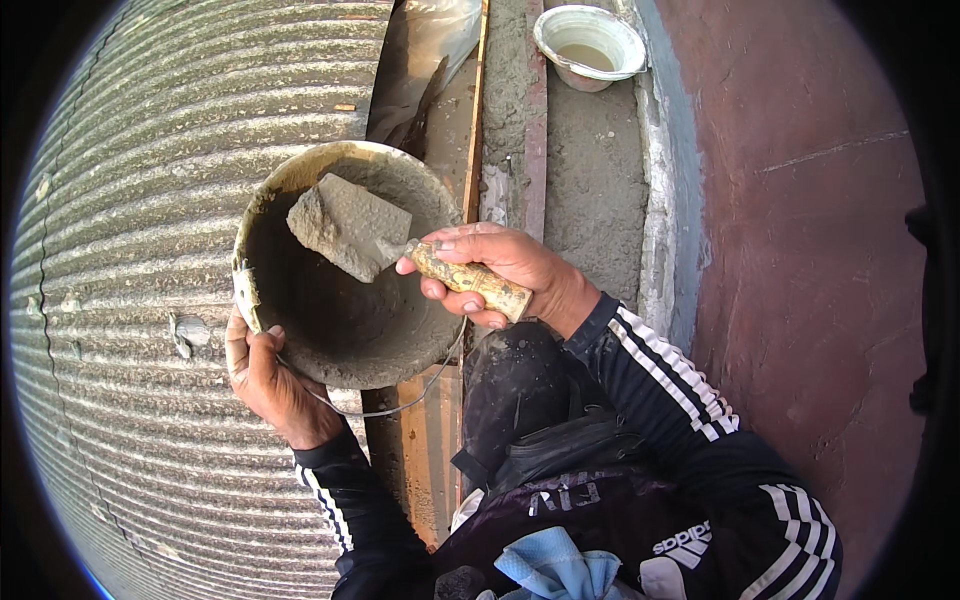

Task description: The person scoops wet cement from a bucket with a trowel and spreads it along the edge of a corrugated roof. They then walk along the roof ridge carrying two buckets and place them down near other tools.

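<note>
A large round bucket (350, 375), its inside coated with grey mortar, is tipped so that its mouth faces me. My left hand (270, 375) grips its rim at the lower left, thumb over the edge. In my right hand (500, 270) is a trowel (375, 225), the fingers wrapped round its worn, mortar-spotted wooden handle. A clump of wet mortar (318, 222) sits on the blade, which is over the bucket's mouth. The bucket's thin wire handle hangs in a loop below the rim, near my knee.
Corrugated roofing sheets (160, 270) spread across the left. A strip of grey mortar (595, 170) runs beside narrow boards (537, 120). Farther off stands a white bucket (590, 40) holding murky liquid. A reddish-brown surface (810, 220) lies to the right, and plastic sheeting (430, 45) at the far middle.
</note>
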Tool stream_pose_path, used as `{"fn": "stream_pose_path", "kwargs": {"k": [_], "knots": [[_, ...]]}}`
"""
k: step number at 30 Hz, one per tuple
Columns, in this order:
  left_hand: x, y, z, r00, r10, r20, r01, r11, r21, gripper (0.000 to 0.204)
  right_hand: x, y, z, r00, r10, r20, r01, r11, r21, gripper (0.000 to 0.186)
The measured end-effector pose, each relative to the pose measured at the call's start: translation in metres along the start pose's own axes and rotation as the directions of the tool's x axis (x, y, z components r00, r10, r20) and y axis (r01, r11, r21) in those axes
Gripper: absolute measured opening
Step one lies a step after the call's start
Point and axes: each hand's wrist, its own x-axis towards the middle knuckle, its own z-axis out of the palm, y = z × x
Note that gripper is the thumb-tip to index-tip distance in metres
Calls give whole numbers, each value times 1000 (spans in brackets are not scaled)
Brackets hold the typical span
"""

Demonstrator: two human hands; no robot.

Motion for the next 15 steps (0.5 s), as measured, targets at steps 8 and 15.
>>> {"fn": "stream_pose_path", "kwargs": {"k": [8,15], "knots": [[-27,-33,-27,996,-77,-51,81,994,80,47,41,-86,-107,584,-788,-196,-312,5,-950,39],[-39,-27,-25,989,-140,-49,141,990,15,51,18,-105,-166,467,-677,-569,67,669,-740,25]]}}
